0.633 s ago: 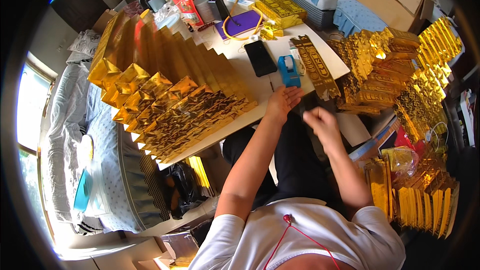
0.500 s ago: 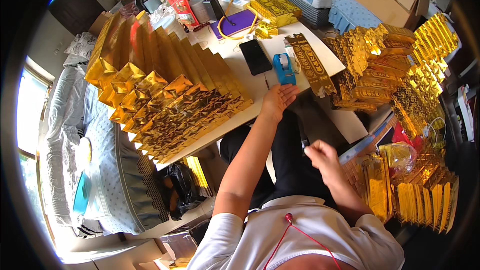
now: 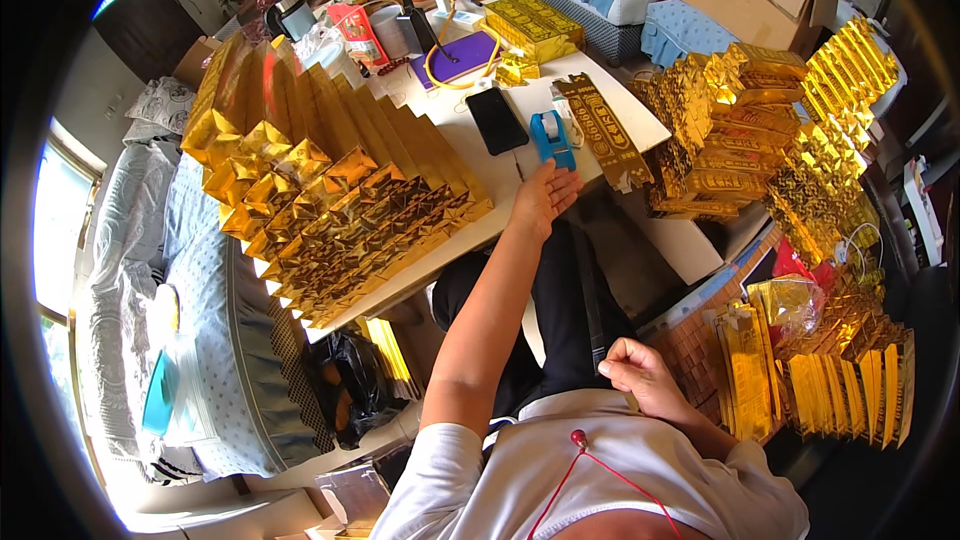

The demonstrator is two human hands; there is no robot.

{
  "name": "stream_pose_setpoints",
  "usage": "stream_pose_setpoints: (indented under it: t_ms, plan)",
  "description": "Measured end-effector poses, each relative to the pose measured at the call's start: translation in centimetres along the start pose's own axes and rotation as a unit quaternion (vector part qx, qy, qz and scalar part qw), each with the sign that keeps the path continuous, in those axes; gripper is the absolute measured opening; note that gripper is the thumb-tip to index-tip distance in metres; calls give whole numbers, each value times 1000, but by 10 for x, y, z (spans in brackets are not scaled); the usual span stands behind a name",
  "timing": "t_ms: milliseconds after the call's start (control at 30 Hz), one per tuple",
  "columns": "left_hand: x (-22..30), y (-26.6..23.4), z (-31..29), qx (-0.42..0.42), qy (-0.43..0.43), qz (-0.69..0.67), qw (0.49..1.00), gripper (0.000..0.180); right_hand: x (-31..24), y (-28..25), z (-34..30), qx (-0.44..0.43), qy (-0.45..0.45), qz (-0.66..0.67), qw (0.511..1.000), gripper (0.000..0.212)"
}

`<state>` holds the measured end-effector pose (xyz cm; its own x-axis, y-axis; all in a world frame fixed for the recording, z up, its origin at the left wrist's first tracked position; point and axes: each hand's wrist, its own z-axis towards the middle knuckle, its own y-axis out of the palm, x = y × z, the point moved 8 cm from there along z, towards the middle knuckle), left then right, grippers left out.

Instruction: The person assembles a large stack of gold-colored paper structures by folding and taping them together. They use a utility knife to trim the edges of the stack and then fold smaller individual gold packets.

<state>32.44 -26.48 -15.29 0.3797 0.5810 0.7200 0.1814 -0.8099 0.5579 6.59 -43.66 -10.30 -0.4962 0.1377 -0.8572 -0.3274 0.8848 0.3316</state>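
My left hand [image 3: 548, 196] lies palm up at the table's front edge, its fingers stretched out and holding nothing. Just beyond its fingertips stands a blue tape dispenser [image 3: 552, 140] with a roll of clear tape. A black phone [image 3: 497, 121] lies to the left of the dispenser, and a flat gold printed card strip [image 3: 606, 135] to its right. Above my lap, close to my waist, my right hand [image 3: 643, 376] is closed, thumb against the fingers. A small dark bit shows at its fingertips, too small to name.
Rows of folded gold paper pieces [image 3: 330, 210] cover the table's left side. More gold stacks [image 3: 725, 140] stand at the right, with others [image 3: 840, 380] lower down. A yellow-gold box [image 3: 535, 25] and purple pad [image 3: 465, 58] sit farther back. A black bag [image 3: 355, 385] hangs below the table.
My right hand has drawn back toward my waist and stays closed. My left hand holds its place by the tape dispenser. The whole view has shifted slightly.
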Motion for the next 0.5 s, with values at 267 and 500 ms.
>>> stream_pose_setpoints:
  t_ms: [267,500]
  plan:
    - [3,-10,7,99,84,11,991,16,6,-10,3,39,-15,-40,998,20]
    - [-5,-20,20,150,146,57,976,18,21,-28,15,51,-13,-29,998,18]
